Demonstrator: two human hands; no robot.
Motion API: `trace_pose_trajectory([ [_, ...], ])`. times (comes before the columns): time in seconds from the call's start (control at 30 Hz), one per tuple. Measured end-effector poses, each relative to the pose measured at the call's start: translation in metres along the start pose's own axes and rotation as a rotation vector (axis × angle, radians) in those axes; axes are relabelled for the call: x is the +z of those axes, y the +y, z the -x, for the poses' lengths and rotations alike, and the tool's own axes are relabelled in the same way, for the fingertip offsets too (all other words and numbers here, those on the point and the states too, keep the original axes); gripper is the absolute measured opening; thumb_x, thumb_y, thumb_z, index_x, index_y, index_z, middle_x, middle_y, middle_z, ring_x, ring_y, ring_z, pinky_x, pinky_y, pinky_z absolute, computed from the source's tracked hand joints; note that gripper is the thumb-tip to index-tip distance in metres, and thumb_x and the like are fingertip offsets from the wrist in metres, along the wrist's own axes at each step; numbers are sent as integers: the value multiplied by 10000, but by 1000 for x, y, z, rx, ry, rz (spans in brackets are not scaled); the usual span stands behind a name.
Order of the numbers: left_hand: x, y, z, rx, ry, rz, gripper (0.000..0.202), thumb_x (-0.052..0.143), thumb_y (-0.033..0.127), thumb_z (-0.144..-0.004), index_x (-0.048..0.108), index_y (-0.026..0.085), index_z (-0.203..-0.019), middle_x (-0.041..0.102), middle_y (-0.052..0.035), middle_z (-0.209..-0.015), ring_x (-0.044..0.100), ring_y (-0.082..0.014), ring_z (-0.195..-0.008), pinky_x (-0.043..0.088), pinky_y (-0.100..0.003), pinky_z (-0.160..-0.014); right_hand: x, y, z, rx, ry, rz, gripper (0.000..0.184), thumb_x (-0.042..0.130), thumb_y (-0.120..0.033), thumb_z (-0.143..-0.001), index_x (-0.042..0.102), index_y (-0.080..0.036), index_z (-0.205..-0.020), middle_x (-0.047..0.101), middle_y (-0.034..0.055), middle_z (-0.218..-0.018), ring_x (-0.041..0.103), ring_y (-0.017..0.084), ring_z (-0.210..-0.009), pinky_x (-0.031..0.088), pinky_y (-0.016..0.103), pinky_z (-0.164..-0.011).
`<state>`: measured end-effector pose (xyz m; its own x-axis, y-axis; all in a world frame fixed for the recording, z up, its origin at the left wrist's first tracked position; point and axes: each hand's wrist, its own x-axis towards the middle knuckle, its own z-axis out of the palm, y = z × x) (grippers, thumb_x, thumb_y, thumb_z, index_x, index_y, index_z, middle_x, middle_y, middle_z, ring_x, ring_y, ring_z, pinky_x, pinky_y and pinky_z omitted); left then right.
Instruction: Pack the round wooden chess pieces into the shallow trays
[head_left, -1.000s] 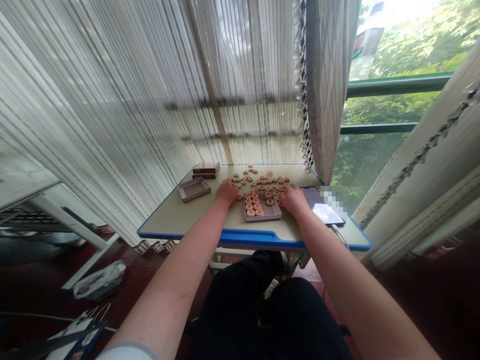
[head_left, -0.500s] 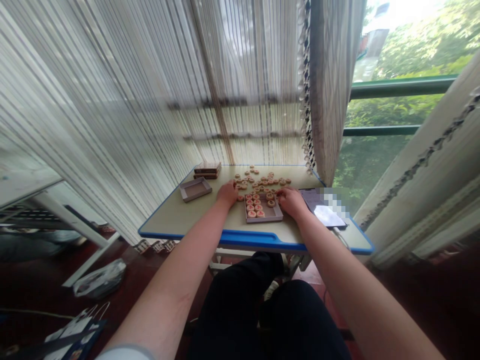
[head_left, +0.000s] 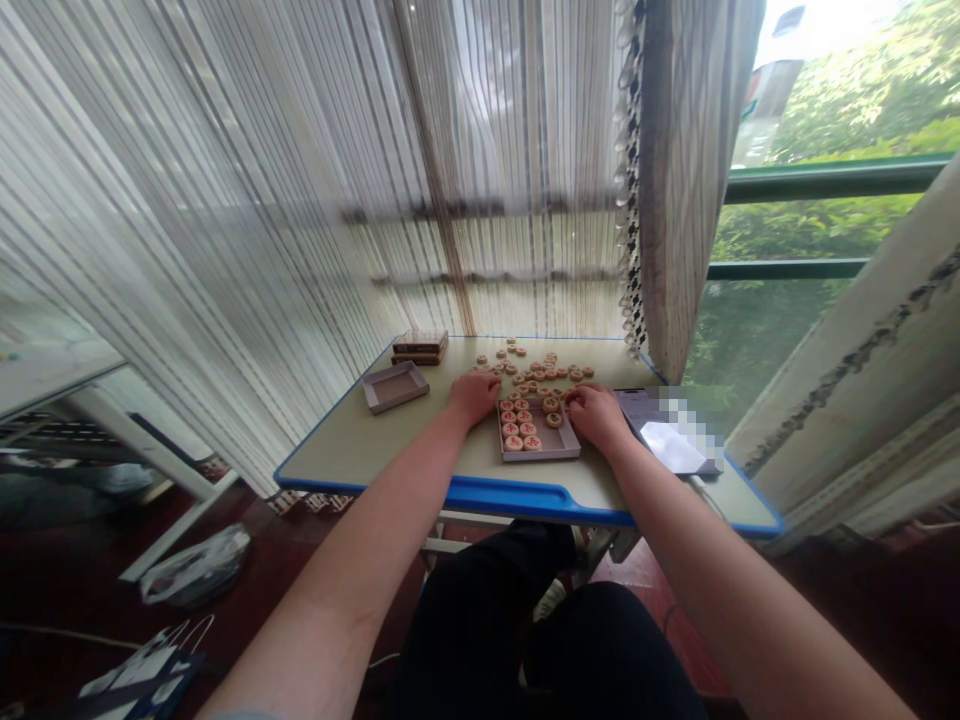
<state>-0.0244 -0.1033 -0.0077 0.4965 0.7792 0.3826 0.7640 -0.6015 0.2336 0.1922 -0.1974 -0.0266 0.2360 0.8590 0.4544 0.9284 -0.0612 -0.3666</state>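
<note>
A shallow cardboard box (head_left: 541, 456) near the table's front holds round wooden Chinese chess pieces. Two columns of red-marked pieces (head_left: 513, 430) line its left side, and two dark-marked pieces (head_left: 553, 420) sit at the upper right. My left hand (head_left: 475, 397) is by the box's upper left corner, fingers curled and closed; anything in them is hidden. At the box's right edge is my right hand (head_left: 595, 412), its fingers bent together near the rim, and what they grip cannot be made out. Loose chess pieces (head_left: 538, 376) lie scattered just beyond both hands.
An upturned box lid (head_left: 395, 388) lies at the left of the table (head_left: 352, 440), in front of stacked brown boxes (head_left: 420, 346). A phone or tablet (head_left: 667, 435) with a cable lies right of my right hand. Striped curtains (head_left: 525, 270) hang behind the table.
My left hand has moved right, up to the box's corner, and covers where a loose piece lay. My right hand stays by the box's right edge. The view has shifted slightly.
</note>
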Motion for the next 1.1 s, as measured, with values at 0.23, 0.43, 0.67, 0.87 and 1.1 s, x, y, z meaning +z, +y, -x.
trace_pose_trajectory([
  [0.23,-2,-6,-4,-54,-22,76,265,539,278,-782,667,234,-1009,662,-40,-1033,577,-191,-976,434,-299,-872,-3,-3,1,6,-3,12,253,464,-174,-731,701,-188,-818,658,57,-967,532,192,-971,336,282,-899],
  [0.43,-2,-5,-3,-89,97,72,240,573,176,-703,686,234,-907,655,-21,-968,580,-180,-940,438,-297,-881,-3,-2,2,5,-11,13,256,461,-182,-734,699,-193,-824,662,56,-949,531,195,-969,324,289,-899],
  [0.67,4,-8,-4,0,69,193,342,505,84,-714,700,222,-959,689,-4,-963,601,-149,-941,450,-248,-893,-2,0,1,7,-12,15,254,466,-193,-724,699,-199,-824,658,52,-966,526,197,-984,311,298,-914],
  [0.87,2,-6,-4,-19,40,267,384,487,83,-734,671,217,-1044,692,2,-1000,605,-131,-963,451,-241,-909,-2,0,2,-6,-9,21,257,456,-198,-732,697,-196,-823,663,55,-954,529,194,-980,309,294,-916],
  [1.1,0,-4,-10,12,-16,68,486,438,41,-744,617,292,-1119,600,14,-1200,486,-174,-1174,258,-392,-1076,-5,-3,3,-12,-16,36,253,457,-188,-731,696,-195,-814,669,52,-941,532,192,-975,304,297,-908],
])
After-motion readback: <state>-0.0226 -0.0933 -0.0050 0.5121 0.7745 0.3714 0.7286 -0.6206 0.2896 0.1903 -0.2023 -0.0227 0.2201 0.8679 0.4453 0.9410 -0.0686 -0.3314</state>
